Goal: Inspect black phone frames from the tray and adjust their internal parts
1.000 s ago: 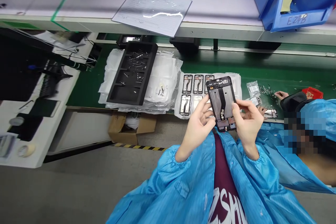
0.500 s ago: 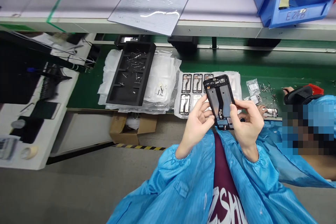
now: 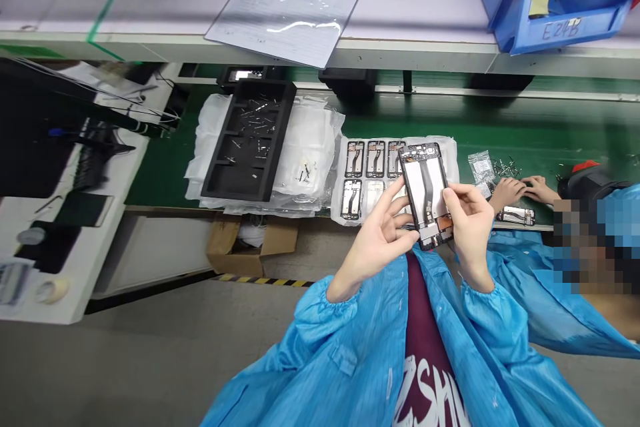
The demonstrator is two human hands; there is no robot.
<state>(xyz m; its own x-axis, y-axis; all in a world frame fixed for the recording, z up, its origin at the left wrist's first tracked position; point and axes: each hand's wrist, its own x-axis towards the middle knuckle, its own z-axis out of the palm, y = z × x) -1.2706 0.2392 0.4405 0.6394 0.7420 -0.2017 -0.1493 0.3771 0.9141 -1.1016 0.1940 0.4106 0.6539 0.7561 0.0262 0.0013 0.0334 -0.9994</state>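
Between my two hands is an opened phone frame (image 3: pixel 419 187), its inner side toward me, with a dark ribbon cable running down its pale metal plate. My left hand (image 3: pixel 383 233) grips its left edge, and my right hand (image 3: pixel 469 220) pinches the right edge with the thumb on top. Behind it on the green bench lies a white plastic tray (image 3: pixel 336 203) with several similar phone frames (image 3: pixel 376 160) in its pockets. The phone and my hands hide part of that tray.
Left of the tray, a black compartment box (image 3: pixel 215 180) with small parts rests on stacked clear trays (image 3: pixel 320 147). At right, a co-worker's hands (image 3: pixel 523 190) are near another phone frame (image 3: pixel 517 215) and loose small parts (image 3: pixel 507 167). A shelf (image 3: pixel 425 50) with a blue bin (image 3: pixel 560 37) overhangs the bench.
The phone frame has shifted slightly right and tilted, so its plate now looks bright instead of grey. My hands moved with it. The co-worker's hands have come together over the bench.
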